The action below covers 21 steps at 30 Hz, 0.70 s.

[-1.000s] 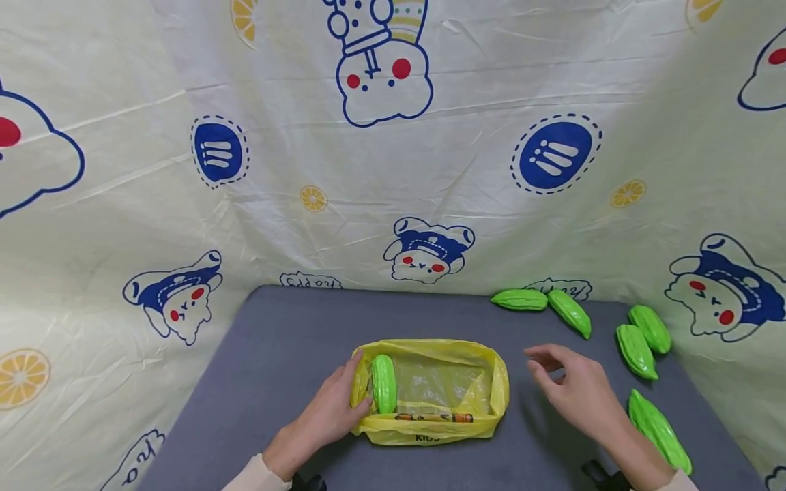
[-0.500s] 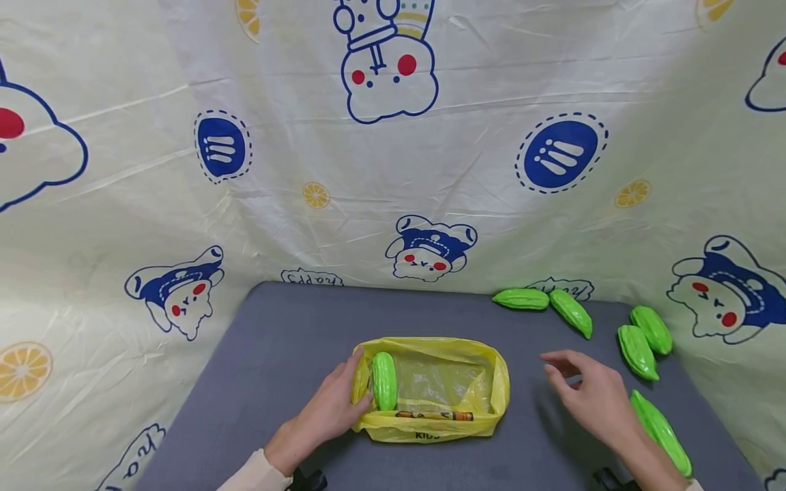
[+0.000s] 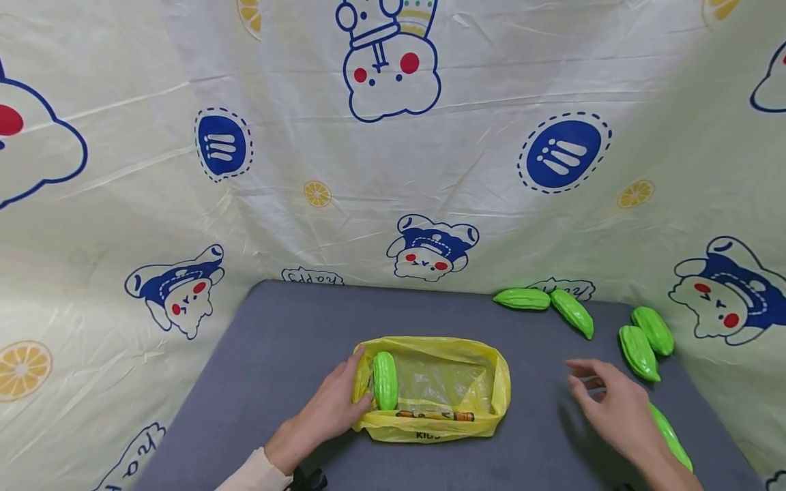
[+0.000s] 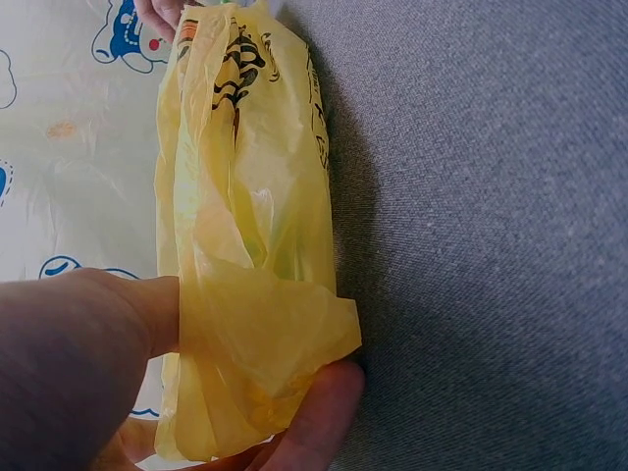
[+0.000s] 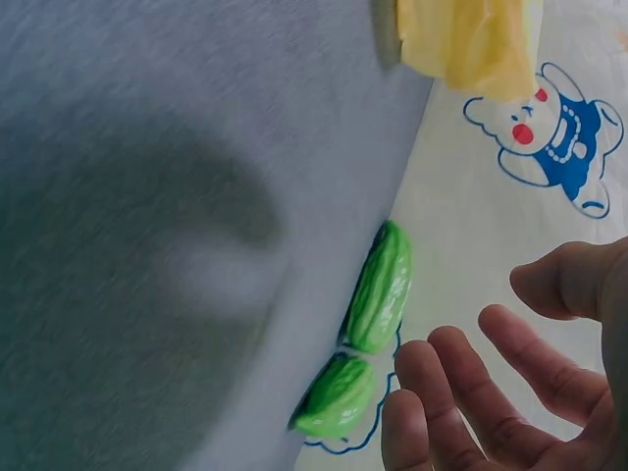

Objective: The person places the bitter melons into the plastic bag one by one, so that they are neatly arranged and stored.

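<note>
A yellow plastic bag (image 3: 442, 431) stands with its mouth spread wide on the grey table. Inside, at its left end, lies a shiny green ribbed bitter melon (image 3: 385, 382). My left hand (image 3: 328, 409) grips that end of the bag, thumb on one side of the plastic and fingers on the other, as the left wrist view of the bag (image 4: 260, 324) also shows. To the bag's right my right hand (image 3: 614, 409) hovers over the table with loosely bent fingers and nothing in them. It partly covers a bitter melon (image 3: 673, 440) at the right edge.
Two bitter melons (image 3: 572, 314) lie end to end along the table's back edge. Another pair (image 3: 638, 352) rests side by side at the right edge. A printed white sheet (image 3: 344, 164) hangs behind and around the grey table (image 3: 295, 320).
My right hand has moved right, away from the bag and toward the bitter melons at the right edge. The left hand keeps its grip on the bag.
</note>
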Motion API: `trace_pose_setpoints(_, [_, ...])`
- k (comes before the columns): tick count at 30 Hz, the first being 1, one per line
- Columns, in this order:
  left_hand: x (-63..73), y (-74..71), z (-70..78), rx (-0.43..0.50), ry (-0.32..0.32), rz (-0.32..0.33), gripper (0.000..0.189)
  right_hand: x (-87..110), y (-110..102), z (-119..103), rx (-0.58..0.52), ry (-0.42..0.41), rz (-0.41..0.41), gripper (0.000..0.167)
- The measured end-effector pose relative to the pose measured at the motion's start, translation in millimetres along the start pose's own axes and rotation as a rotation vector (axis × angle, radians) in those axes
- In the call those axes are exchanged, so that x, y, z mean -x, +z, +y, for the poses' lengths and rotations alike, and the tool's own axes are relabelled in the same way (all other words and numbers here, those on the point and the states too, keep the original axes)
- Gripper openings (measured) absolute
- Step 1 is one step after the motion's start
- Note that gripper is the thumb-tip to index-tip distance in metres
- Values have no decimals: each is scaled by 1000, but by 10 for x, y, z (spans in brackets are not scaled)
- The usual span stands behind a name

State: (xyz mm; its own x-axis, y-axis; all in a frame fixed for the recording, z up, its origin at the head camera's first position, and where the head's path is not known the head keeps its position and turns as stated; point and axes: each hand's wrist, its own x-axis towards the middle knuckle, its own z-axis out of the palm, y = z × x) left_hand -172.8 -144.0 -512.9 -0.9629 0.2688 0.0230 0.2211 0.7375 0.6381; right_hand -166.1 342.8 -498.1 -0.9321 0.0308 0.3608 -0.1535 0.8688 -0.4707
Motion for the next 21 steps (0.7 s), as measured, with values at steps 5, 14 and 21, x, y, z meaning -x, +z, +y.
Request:
trace_pose_setpoints(5, [-5, -1, 1, 0, 1, -1, 95, 32, -32, 138, 36, 9, 8, 32])
trace_pose_setpoints(14, [-4, 8, -6, -9, 3, 11, 94, 64, -114, 361, 89, 83, -51, 41])
trace_pose_setpoints(21, [0, -1, -5, -3, 2, 3, 94, 71, -172, 497, 128, 159, -66, 46])
